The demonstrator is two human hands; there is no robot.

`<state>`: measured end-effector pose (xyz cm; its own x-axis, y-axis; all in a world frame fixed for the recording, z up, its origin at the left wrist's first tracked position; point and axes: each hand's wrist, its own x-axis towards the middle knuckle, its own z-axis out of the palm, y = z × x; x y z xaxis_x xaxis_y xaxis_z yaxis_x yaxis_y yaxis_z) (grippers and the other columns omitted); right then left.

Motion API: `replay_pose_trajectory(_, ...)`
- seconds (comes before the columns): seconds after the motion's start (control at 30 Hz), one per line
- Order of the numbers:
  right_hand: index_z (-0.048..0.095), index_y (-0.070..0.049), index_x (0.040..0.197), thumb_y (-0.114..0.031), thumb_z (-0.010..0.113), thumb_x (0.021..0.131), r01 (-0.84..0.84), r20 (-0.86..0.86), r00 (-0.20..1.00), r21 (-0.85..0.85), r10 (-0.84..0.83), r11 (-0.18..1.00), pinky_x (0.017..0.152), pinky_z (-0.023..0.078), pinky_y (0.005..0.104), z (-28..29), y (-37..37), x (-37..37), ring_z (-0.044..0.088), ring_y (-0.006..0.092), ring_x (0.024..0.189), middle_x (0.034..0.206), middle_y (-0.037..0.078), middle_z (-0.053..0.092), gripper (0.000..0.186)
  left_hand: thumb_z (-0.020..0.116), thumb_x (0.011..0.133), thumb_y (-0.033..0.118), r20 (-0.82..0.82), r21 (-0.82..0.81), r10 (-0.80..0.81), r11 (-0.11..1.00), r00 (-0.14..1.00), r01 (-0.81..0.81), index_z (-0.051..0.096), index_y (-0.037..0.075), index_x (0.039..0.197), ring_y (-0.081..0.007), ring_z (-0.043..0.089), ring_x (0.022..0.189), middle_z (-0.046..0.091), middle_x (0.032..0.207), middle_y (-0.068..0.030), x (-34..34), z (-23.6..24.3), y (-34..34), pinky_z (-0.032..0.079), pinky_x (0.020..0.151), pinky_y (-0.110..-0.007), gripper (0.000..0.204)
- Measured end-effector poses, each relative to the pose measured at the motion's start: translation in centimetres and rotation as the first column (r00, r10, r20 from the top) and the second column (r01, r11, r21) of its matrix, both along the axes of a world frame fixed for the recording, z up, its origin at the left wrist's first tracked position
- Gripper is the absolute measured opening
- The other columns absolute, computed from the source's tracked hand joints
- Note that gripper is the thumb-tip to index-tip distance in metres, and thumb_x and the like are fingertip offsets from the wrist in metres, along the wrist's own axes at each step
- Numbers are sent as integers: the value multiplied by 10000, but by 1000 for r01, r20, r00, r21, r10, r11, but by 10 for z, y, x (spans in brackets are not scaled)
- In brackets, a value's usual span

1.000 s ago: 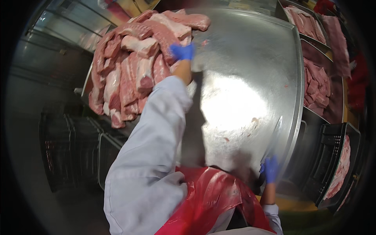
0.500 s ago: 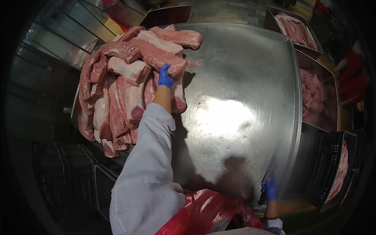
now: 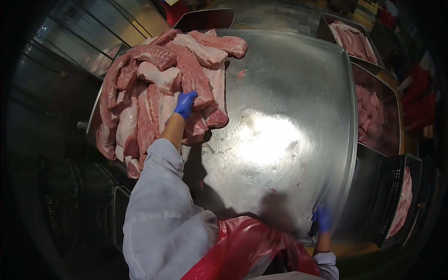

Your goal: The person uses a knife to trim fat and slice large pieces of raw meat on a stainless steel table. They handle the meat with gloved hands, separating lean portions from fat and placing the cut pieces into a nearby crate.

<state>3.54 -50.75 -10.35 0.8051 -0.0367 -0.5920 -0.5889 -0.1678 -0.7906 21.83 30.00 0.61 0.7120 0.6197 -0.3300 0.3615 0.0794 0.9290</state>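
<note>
A long meat strip lies atop the right part of the pile, at the left side of the metal table, its near end pointing toward the person. The left hand, gloved in blue, grasps the strip by the left edge of that near end. Small meat scraps lie on the bare metal right of the pile. At the table's near right corner, the right hand, also gloved in blue, is closed around the dark handle of a knife; the blade is blurred. Off the table's right side stand a bin of meat slabs, a second bin of pink pieces and a black crate of pale meat. More black crates stand at the left. A red apron covers the person's front.
</note>
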Motion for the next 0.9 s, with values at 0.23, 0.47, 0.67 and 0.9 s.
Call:
replay_pose_trajectory(0.23,464,-9,1272,-117,592,1000,-39,110,993,46,34,998,406,469,283,15,15,2,543,125,480,706,55,572,320,716,776,187,-395,912,-157,50,905,407,685,-32,1014,-277,706,815,710,1010,-178,-92,64,-127,551,719,-386,324)
replay_pose_trajectory(0.47,492,4,1189,-136,611,995,-74,102,992,6,73,997,399,455,268,49,32,12,552,106,498,709,58,588,267,735,799,347,-817,556,-282,-154,503,817,644,13,990,-411,679,931,679,1003,-194,-154,2,-300,538,848,-479,395)
replay_pose_trajectory(0.67,432,30,1355,-126,630,983,3,175,984,154,-30,988,387,458,267,15,19,7,558,108,515,733,71,587,449,719,805,526,-356,844,-332,288,874,453,441,-21,1368,-454,453,1263,414,1443,-281,-64,12,-343,413,1008,-548,833)
replay_pose_trajectory(0.9,487,-19,1268,-145,608,972,2,261,965,117,-33,993,474,494,277,14,26,13,578,107,591,794,45,599,344,610,888,543,-541,790,-361,92,760,606,243,179,1600,-431,147,1519,130,1673,-156,58,-36,-402,279,1133,-650,880)
